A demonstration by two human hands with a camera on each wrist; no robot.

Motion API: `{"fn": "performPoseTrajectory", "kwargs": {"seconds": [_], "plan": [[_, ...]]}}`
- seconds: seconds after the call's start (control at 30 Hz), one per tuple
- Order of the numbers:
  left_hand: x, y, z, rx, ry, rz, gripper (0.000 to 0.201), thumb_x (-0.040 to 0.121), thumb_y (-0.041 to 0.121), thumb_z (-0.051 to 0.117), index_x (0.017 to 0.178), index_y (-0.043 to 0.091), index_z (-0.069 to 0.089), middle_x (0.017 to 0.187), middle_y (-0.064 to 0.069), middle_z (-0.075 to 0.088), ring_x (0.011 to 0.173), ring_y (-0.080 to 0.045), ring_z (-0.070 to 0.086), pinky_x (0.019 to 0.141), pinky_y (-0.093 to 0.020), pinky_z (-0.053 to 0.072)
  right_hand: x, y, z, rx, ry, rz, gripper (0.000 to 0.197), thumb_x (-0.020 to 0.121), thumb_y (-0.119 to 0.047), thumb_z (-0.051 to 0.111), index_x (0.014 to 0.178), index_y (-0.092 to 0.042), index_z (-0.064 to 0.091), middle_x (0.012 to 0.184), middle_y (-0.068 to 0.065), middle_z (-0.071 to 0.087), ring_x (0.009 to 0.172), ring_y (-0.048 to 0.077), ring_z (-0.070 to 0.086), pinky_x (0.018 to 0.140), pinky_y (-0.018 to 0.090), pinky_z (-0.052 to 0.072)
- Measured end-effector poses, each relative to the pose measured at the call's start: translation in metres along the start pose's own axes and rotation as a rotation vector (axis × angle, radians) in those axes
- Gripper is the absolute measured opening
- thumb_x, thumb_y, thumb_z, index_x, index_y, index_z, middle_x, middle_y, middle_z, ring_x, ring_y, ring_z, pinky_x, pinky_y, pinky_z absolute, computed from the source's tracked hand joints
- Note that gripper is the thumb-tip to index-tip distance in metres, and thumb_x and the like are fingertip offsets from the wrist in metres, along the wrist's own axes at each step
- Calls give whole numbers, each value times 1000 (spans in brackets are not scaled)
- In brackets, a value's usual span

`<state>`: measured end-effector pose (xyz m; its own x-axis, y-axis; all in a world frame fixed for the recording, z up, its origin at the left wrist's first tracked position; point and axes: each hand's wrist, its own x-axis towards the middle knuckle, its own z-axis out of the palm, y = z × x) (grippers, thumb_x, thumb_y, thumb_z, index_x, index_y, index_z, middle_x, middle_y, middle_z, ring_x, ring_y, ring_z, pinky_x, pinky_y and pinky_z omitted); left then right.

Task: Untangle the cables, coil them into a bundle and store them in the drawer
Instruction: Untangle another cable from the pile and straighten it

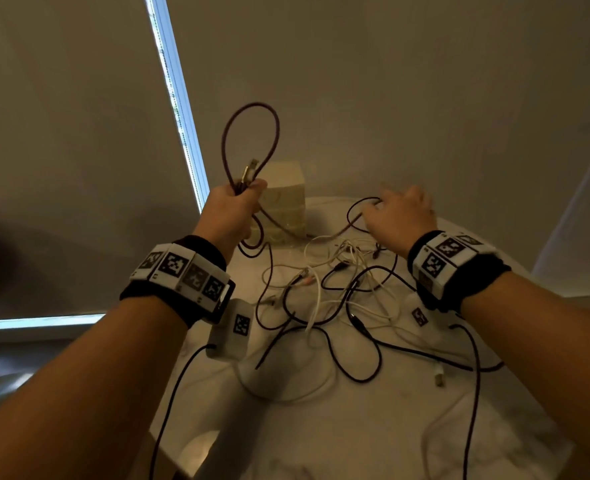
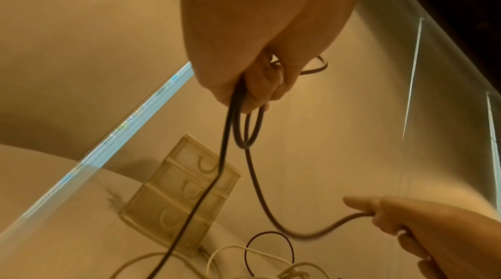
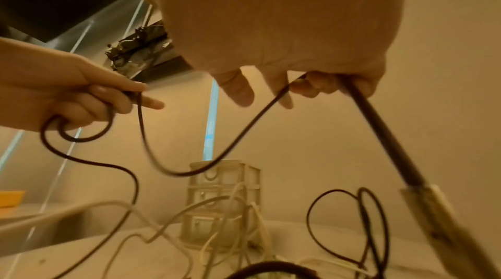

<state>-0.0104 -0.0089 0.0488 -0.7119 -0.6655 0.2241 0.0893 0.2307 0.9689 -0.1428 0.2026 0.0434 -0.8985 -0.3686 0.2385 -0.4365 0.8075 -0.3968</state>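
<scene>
Table [image 1: 373, 427]: the round white top lies under and in front of both your hands; everything you need sits on it.
Drawer unit [image 1: 284, 199]: a small pale stack of drawers, all shut as far as the views show, stands just beyond your left hand and to the left of your right hand.
Cable tangle [image 1: 338, 289]: dark and white leads lie crossed on the table below and between your wrists, nearer to you than the hands.
Dark red cable [image 1: 252, 133]: one loop stands up above your left fist; from there the lead sags, then climbs to your right hand, so its free run lies left to right between your hands.
Left hand [image 1: 233, 209]: raised, fist closed round the gathered loops with a metal plug [image 1: 250, 169] sticking out above it.
Right hand [image 1: 402, 213]: lower and to the right, fingers curled over the same cable, pinching it; a further stretch hangs down from it.
Next move, as a judgement: you are coiling this lead, so your right hand, the one on the slack, should likely bring it leftward to your left fist for another loop. Watch that the trailing end does not drag the tangle.
</scene>
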Motion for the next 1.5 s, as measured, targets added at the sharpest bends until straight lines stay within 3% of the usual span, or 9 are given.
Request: {"fn": "performPoseTrajectory", "kwargs": {"seconds": [0.17, 0.3, 0.47, 0.67, 0.83, 1.0, 1.07, 1.23, 1.5], "plan": [[-7, 1, 3, 84, -72, 34, 30, 98, 40, 62, 98, 15, 79, 71, 4, 47, 55, -11, 37, 49, -25, 33, 4, 11, -9, 89, -121, 43, 57, 92, -64, 28, 88, -17, 60, 116, 14, 66, 115, 35, 55, 101, 44, 38], [-19, 7, 21, 186, -307, 82, 30, 100, 38, 61, 101, 15, 79, 63, 13, 55, 51, -5, 42, 49, -21, 33, -15, -22, -14, 537, -203, -379, 59, 100, -57, 39, 146, -22, 46, 146, -3, 51, 133, 13, 47, 107, 28, 33], [-28, 7, 29, 166, -600, 29, 30, 101, 36, 59, 107, 12, 77, 72, -4, 43, 53, -11, 29, 50, -29, 23, -14, -56, -18, 1079, -179, -301, 20, 104, -22, 47, 122, -16, 51, 101, 0, 69, 98, 16, 68, 92, 36, 56], [-16, -11, -4, -39, -207, -28, 24, 95, 32, 70, 107, 12, 66, 61, 13, 50, 48, -4, 38, 50, -20, 35, 8, -26, -27, 719, 242, -154, 32, 103, -37, 44, 104, -21, 71, 76, -7, 59, 62, 10, 52, 57, 25, 40], [-4, -5, -18, -443, 46, -121, 27, 104, 36, 56, 94, 12, 61, 64, 6, 42, 46, -5, 31, 46, -19, 31, 14, 13, 0, -393, -450, -32, 36, 102, -28, 45, 121, -6, 67, 107, 10, 65, 94, 26, 62, 80, 33, 53], [-7, 12, 5, -625, -50, -180, 35, 112, 24, 36, 77, 18, 41, 60, 3, 35, 42, -8, 25, 42, -21, 27, -15, -15, 1, 257, -257, -306, 62, 97, -48, 54, 150, -19, 39, 151, -1, 44, 137, 17, 42, 105, 22, 33], [-13, 22, 18, -733, -134, -203, 35, 112, 25, 32, 79, 17, 39, 63, 1, 38, 43, -9, 29, 43, -21, 32, -31, -42, -8, 499, -354, -479, 63, 90, -49, 64, 147, -32, 41, 140, -15, 47, 127, 4, 44, 95, 4, 28], [-18, 44, 26, -827, -239, -154, 34, 112, 30, 31, 84, 15, 42, 66, 1, 46, 46, -8, 36, 49, -21, 39, -36, -74, 17, 518, -557, -625, 18, 98, -35, 59, 91, -22, 69, 96, -8, 72, 96, 6, 64, 90, 30, 46], [3, 22, -20, -547, 119, -70, 30, 110, 37, 41, 83, 23, 42, 47, 11, 36, 37, -3, 27, 34, -18, 24, -54, -30, 37, 620, -845, -416, 30, 104, -32, 47, 84, -11, 55, 62, 2, 42, 52, 14, 50, 73, 46, 56]]}}
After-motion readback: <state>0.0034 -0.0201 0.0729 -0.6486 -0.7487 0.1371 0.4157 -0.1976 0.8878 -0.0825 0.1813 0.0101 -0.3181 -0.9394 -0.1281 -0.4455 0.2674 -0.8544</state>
